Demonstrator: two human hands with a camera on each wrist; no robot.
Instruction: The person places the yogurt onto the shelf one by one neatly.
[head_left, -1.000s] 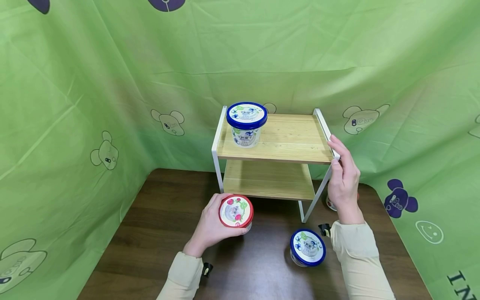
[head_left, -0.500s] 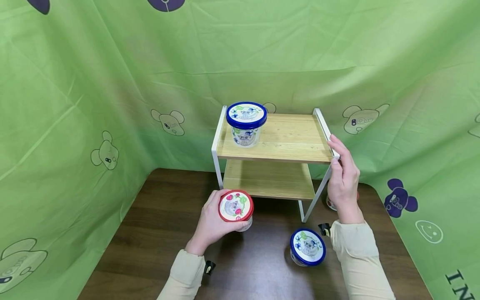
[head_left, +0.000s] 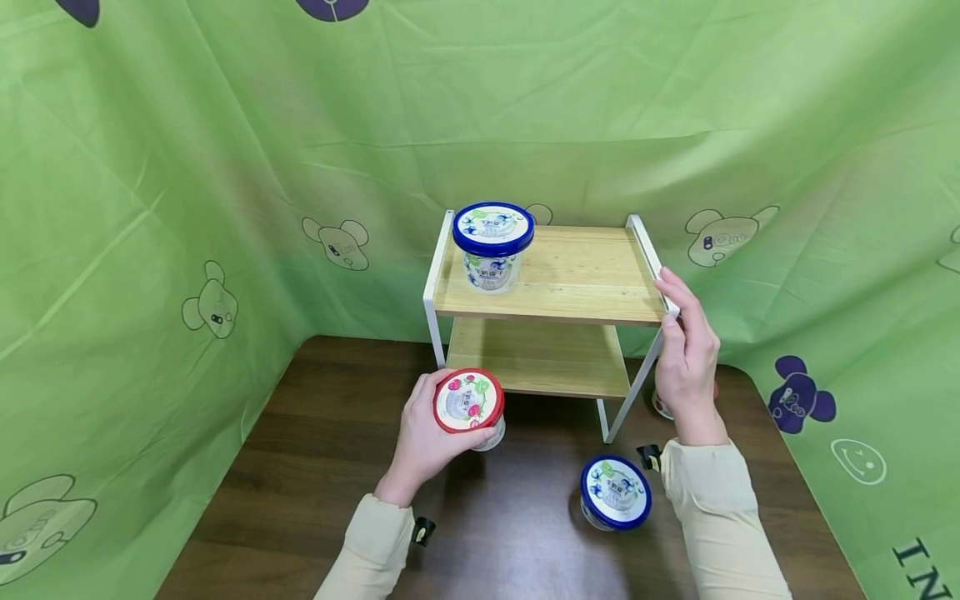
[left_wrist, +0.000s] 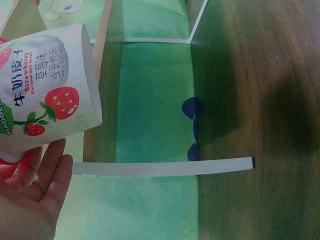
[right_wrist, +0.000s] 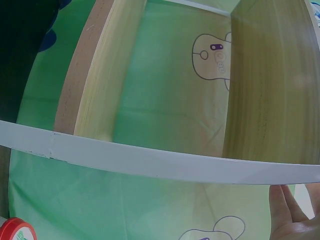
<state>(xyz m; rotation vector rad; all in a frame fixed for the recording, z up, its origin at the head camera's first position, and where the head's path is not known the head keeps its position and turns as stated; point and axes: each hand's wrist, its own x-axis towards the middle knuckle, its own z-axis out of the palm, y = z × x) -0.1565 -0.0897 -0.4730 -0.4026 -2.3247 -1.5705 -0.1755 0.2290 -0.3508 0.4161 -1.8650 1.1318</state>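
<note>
My left hand point(head_left: 422, 437) grips a paper tub with a red lid point(head_left: 468, 400), thumb and fingers around its side near the lid. In the left wrist view, strawberries are printed on the tub's white wall point(left_wrist: 55, 85). It hangs over the table in front of the lower left of a two-tier shelf rack point(head_left: 585, 279). At the rack's upper right corner, my right hand point(head_left: 688, 367) rests with fairly straight fingers against the white frame point(right_wrist: 150, 162). A blue-lidded tub point(head_left: 492, 250) stands on the top board at the left.
Another blue-lidded tub point(head_left: 615, 493) stands on the dark wooden table point(head_left: 300, 467), front right of the rack. A second red-lidded tub point(right_wrist: 19, 230) sits right of the rack, mostly hidden by my right hand in the head view. Green printed cloth point(head_left: 375, 150) encloses the table.
My left hand has moved the red-lidded tub a little forward, closer to the rack, with its lid tipping slightly. My right hand and the other tubs have stayed in place.
</note>
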